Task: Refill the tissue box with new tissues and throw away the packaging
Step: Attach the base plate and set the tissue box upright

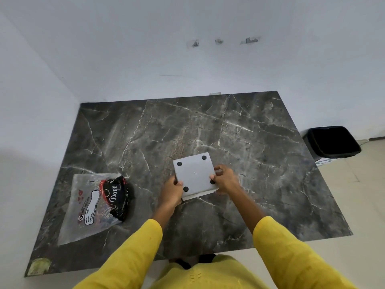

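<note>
Head view: both hands hold a white tissue box bottom-up over the dark marble bench. The left hand and right hand each pinch a side. Further left lies a plastic tissue pack, possibly opened. A black bin stands far right.

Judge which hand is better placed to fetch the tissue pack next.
Left, probably. The tissue pack lies on the table to the left of the upturned tissue box, nearer the left hand; the right hand would cross over.
</note>
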